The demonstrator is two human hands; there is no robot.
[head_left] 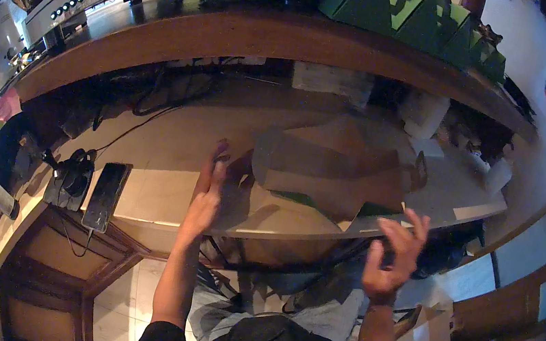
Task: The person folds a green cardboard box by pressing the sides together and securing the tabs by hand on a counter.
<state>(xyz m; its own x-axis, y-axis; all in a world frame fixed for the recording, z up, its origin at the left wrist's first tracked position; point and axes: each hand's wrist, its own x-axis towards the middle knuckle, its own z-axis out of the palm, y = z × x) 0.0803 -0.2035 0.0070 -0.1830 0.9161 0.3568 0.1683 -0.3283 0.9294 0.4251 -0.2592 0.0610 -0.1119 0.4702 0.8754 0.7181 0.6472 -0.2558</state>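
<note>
A flat, cut cardboard blank (326, 162) lies on the wooden counter (167, 187), blurred. Its upper face looks grey-brown, and green shows along the near edges. My left hand (203, 208) is over the counter's front part, left of the blank and apart from it. Its fingers point away from me, seen edge-on, with nothing visible in them. At the blank's near right corner is my right hand (396, 256), raised with fingers spread and holding nothing. Whether its fingertips touch the cardboard cannot be told.
A phone (107, 195) with a cable lies at the counter's left front edge, beside a black corded device (73, 175). Folded green cardboard boxes (416, 24) stand on the raised shelf (270, 35). White containers (423, 112) sit at the back right.
</note>
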